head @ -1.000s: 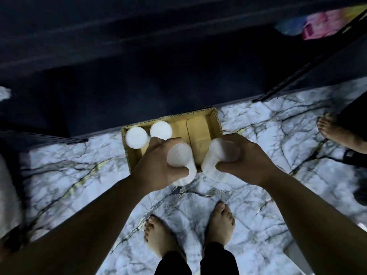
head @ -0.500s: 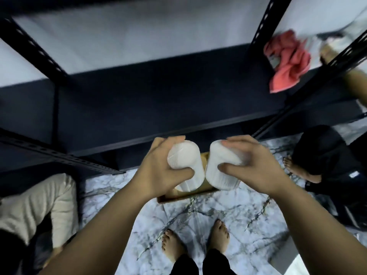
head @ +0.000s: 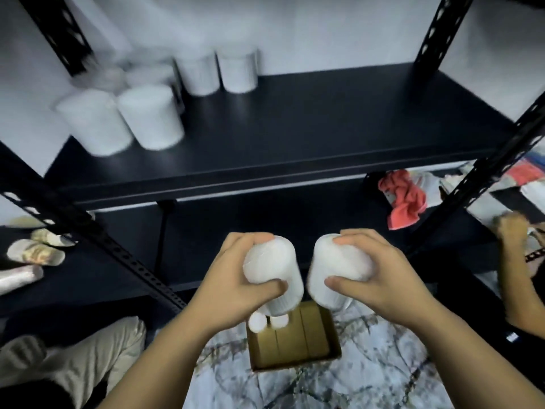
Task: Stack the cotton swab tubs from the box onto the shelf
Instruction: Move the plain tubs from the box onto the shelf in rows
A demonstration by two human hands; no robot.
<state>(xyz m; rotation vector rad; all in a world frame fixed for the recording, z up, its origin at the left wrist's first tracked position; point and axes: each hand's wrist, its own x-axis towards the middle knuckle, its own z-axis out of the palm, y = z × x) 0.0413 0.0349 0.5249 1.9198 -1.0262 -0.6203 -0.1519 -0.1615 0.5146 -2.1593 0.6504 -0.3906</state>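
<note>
The left hand (head: 236, 286) is gripping one white cylindrical plastic cotton swab tub (head: 272, 276), and the right hand (head: 374, 280) is gripping a second tub (head: 336, 268), side by side just apart. Below, two more tubs (head: 267, 321) are sitting in the brown cardboard box (head: 295, 340) on the marbled floor (head: 368, 364). Beyond, about six blurred tubs (head: 150, 116) are standing at the left of the black metal shelf (head: 324, 134), leaving its right side open.

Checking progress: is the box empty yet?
No. Two tubs remain in the box's near-left corner; the rest shows bare cardboard.
</note>
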